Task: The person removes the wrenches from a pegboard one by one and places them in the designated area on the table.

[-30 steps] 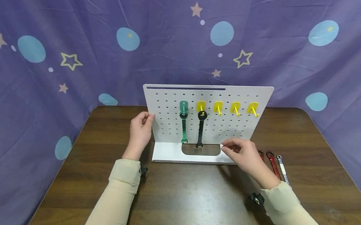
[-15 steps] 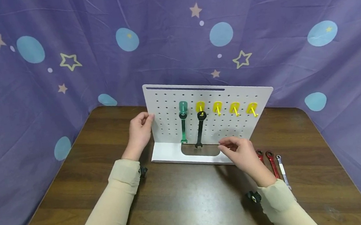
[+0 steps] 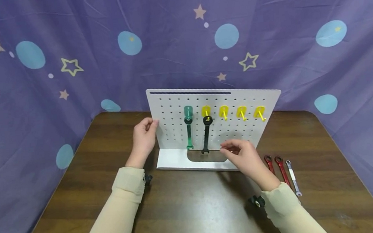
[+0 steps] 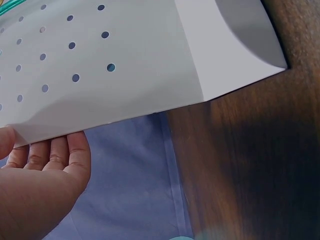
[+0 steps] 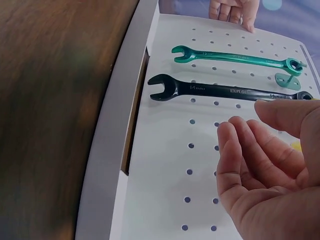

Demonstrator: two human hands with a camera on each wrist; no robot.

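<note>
A white pegboard [image 3: 175, 136] stands upright on its base. My left hand [image 3: 144, 137] pinches its left edge, the thumb on the front and the fingers [image 4: 57, 152] behind. On the green hook [image 3: 188, 110] hangs a green combination wrench [image 5: 235, 57]. Beside it a black combination wrench [image 5: 205, 90] hangs from the leftmost yellow hook [image 3: 206, 111]. My right hand [image 3: 242, 156] hovers before the board's lower right, right of the black wrench and apart from it. Its thumb and bent fingers [image 5: 232, 165] stand apart with nothing between them.
Several yellow hooks [image 3: 241, 113] with nothing on them continue to the right. Two red wrenches [image 3: 282, 169] and a silver wrench [image 3: 293, 179] lie on the wooden table [image 3: 188, 206], right of the board. A purple curtain [image 3: 172, 39] hangs behind.
My right hand has moved a little left toward the black wrench, uncovering more of the wrenches on the table. The left hand stays on the board's edge.
</note>
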